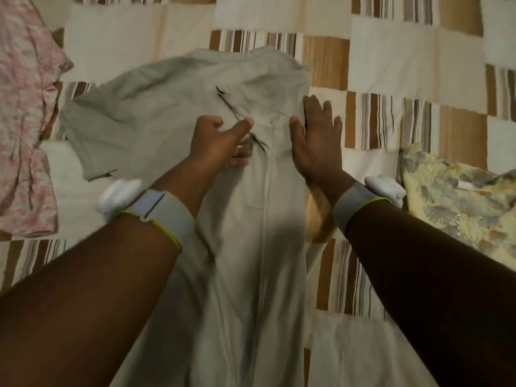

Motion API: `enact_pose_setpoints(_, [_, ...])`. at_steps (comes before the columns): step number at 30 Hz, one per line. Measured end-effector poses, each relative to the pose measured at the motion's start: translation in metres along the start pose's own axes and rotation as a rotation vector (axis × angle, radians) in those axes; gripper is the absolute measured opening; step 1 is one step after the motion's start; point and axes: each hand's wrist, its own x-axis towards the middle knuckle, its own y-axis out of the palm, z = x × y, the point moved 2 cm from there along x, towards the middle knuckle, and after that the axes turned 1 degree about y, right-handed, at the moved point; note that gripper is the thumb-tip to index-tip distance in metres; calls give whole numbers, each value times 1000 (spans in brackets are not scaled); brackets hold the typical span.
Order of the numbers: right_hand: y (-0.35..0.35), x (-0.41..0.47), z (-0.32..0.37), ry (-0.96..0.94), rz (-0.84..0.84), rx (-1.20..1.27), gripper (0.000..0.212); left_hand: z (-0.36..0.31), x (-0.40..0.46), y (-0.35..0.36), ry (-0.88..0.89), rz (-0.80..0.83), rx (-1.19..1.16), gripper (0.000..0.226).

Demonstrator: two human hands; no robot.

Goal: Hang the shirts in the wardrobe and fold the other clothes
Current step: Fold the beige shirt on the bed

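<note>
My two forearms come in nearest to me from the bottom corners, each with a grey wristband [164, 216] edged in yellow-green at the wrist, and a white bundle sits just behind each band. Between the arms lies the grey shirt [251, 233], spread lengthwise on the bed's patchwork quilt [391, 57] of cream, tan and striped squares. Its pale front placket runs straight up the middle toward the collar, and a chest pocket shows beside it. One side of the shirt is folded along a straight edge on my right; on my left the sleeve fans out, rumpled.

My left hand [220, 143] reaches across the upper chest of the shirt, fingers curled with some of the cloth near the dark stitched mark gathered under them, so it grips the fabric. My right hand [315, 143] lies flat with its fingers straight and spread, pressing down on the folded right edge of the shirt near the shoulder.

A pink patterned garment [25, 121] lies at the far left of the bed, well apart from the shirt. A yellow floral garment [460, 202] lies at the right edge.
</note>
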Motion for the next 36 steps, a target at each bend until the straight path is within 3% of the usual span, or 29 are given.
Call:
enact_pose_setpoints(2, [7, 7, -6, -59, -30, -99, 67, -8, 21, 8, 199, -155, 299, 63])
enact_pose_setpoints(4, [11, 1, -8, -80, -87, -146, 68, -13, 26, 14, 564, -231, 743, 58])
enact_pose_setpoints(7, [14, 0, -9, -107, -155, -195, 67, -15, 30, 27, 955, 149, 1042, 54])
enact_pose_setpoints(9, [16, 0, -9, -120, -173, -243, 65, -6, 32, 34, 1024, 351, 1266, 57])
enact_pose_setpoints(13, [20, 4, -10, -121, -197, -283, 64, -12, 38, 29, 1007, 350, 1328, 49])
enact_pose_setpoints(15, [23, 3, -12, -125, -208, -307, 65, -16, 38, 12, 1133, 377, 1346, 32])
enact_pose_setpoints(17, [25, 5, -13, -115, -199, -324, 66, -14, 40, -8, 1189, 454, 1390, 30])
enact_pose_setpoints(20, [27, 6, -13, -102, -180, -339, 67, -11, 34, -31, 1184, 518, 1363, 28])
enact_pose_setpoints(23, [27, 6, -14, -101, -185, -356, 68, -19, 36, -32, 1100, 286, 1082, 29])
enact_pose_setpoints(26, [27, 6, -12, -109, -199, -362, 67, -25, 54, -19, 684, 2, 765, 58])
enact_pose_setpoints(28, [27, 6, -14, -113, -192, -359, 67, -24, 70, -10, 496, -44, 809, 67])
enact_pose_setpoints(31, [26, 4, -13, -107, -189, -344, 67, -29, 87, -6, 397, -62, 905, 47])
enact_pose_setpoints(36, [9, -2, 1, -70, -77, -258, 81, -40, 98, -11, 375, -95, 728, 22])
